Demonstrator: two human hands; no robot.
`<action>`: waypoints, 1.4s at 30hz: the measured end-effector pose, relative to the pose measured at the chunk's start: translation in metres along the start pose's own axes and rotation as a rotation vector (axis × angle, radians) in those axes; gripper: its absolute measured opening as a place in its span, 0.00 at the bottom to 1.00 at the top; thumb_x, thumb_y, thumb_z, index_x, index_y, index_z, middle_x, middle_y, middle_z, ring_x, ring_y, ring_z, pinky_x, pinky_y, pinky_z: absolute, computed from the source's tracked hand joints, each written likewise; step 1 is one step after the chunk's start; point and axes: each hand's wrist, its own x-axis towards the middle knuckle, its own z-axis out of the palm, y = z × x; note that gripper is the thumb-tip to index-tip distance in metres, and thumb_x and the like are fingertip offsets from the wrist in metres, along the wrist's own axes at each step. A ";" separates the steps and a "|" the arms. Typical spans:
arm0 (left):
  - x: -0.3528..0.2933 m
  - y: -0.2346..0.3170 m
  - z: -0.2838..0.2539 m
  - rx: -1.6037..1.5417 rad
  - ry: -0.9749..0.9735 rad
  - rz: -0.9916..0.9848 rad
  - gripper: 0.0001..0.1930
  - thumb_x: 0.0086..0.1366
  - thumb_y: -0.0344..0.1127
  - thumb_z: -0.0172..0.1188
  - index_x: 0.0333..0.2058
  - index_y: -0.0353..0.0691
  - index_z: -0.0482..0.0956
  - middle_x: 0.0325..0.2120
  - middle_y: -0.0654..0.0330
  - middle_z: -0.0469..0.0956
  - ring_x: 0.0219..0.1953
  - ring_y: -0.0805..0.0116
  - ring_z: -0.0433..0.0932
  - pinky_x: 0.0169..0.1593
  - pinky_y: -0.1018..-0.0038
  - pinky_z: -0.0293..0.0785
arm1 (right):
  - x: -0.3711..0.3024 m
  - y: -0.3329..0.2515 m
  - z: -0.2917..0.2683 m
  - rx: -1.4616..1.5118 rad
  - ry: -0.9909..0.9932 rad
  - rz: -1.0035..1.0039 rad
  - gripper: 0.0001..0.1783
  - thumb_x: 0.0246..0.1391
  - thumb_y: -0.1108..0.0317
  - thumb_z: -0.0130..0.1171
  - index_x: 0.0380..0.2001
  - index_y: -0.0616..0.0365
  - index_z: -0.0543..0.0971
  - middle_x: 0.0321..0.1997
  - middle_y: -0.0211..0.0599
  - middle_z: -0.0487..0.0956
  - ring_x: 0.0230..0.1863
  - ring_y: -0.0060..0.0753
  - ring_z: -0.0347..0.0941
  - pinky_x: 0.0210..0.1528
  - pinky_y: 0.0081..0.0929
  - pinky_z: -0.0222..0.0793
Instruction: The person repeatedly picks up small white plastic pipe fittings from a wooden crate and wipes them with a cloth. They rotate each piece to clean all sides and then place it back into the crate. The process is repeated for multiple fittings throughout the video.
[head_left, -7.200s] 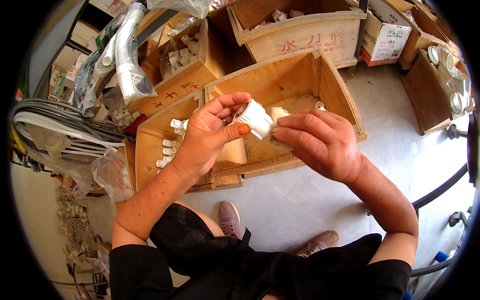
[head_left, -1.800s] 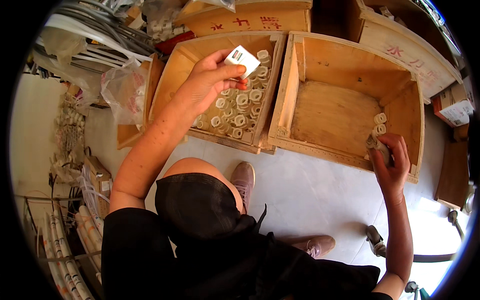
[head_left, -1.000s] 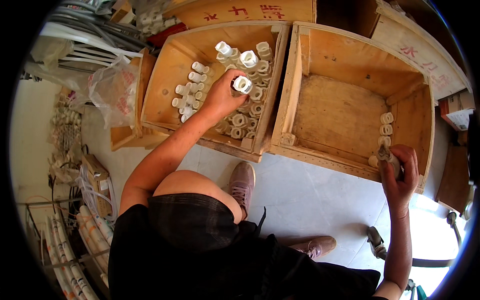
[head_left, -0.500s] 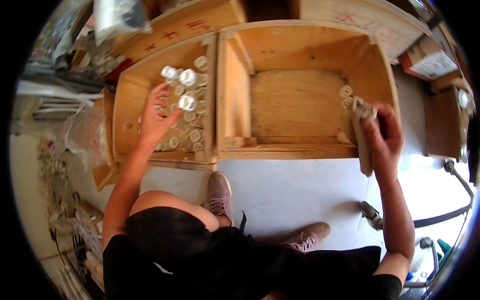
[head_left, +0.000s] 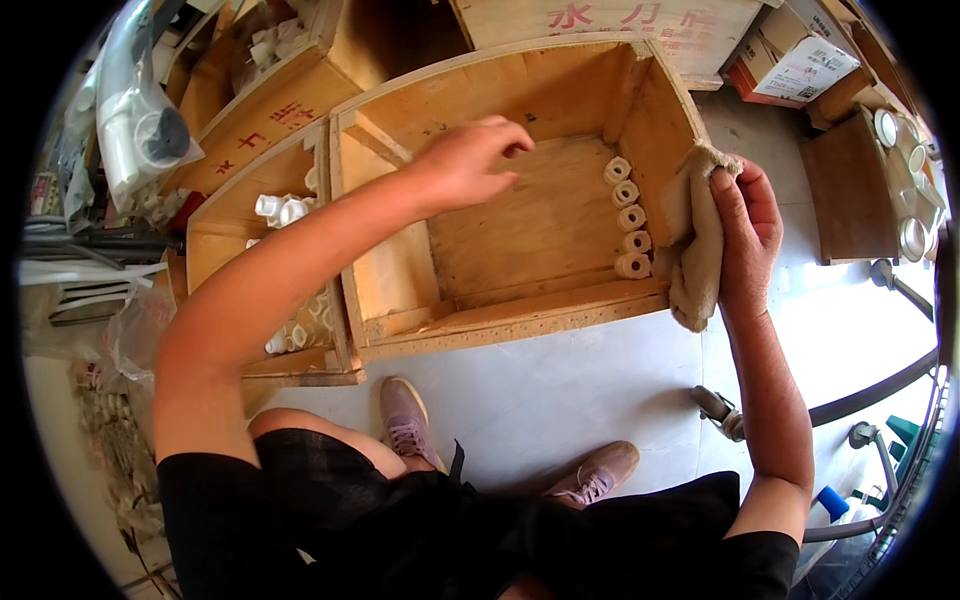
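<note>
My left hand (head_left: 474, 165) reaches over the right wooden box (head_left: 500, 335), fingers bent and thumb apart, with nothing visible in it. A beige cloth (head_left: 703, 245) is pinched in my right hand (head_left: 748, 230) and hangs along the right wall of that box. Inside, several white plastic pipe fittings (head_left: 630, 217) stand in a row near the right wall, their round openings facing up. The left wooden box (head_left: 225, 220) holds many more such fittings, some with white ends (head_left: 284, 209); my left forearm hides part of them.
Wooden crates with red writing (head_left: 250, 135) stand behind the boxes. A cardboard carton (head_left: 795, 60) lies at the far right, above a brown box with white round parts (head_left: 912, 240). Clear bags (head_left: 150, 110) hang at the left. A metal caster leg (head_left: 720, 412) stands on the floor at right.
My left hand has swung right from the left box to over the right box. The cloth in my right hand has shifted aside, and the row of fittings now shows. The view has turned.
</note>
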 end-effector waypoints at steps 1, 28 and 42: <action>0.018 -0.004 0.018 -0.045 -0.041 -0.013 0.17 0.57 0.27 0.61 0.47 0.39 0.75 0.43 0.54 0.76 0.37 0.64 0.77 0.40 0.68 0.74 | 0.000 0.000 0.002 0.006 0.000 0.005 0.12 0.61 0.66 0.60 0.45 0.58 0.76 0.42 0.28 0.78 0.43 0.17 0.72 0.48 0.17 0.70; 0.140 -0.069 0.178 -0.384 0.185 -0.099 0.17 0.50 0.36 0.69 0.38 0.38 0.80 0.33 0.53 0.81 0.38 0.61 0.81 0.43 0.66 0.76 | 0.002 -0.010 0.001 0.038 -0.072 0.044 0.13 0.60 0.71 0.60 0.47 0.60 0.74 0.41 0.28 0.79 0.42 0.15 0.73 0.47 0.17 0.70; 0.002 0.058 0.010 -0.488 -0.003 -0.175 0.18 0.53 0.26 0.67 0.43 0.41 0.75 0.36 0.68 0.77 0.36 0.81 0.74 0.39 0.80 0.74 | 0.006 0.000 0.005 0.018 -0.096 0.051 0.13 0.58 0.69 0.62 0.45 0.61 0.75 0.42 0.30 0.78 0.44 0.18 0.73 0.48 0.19 0.71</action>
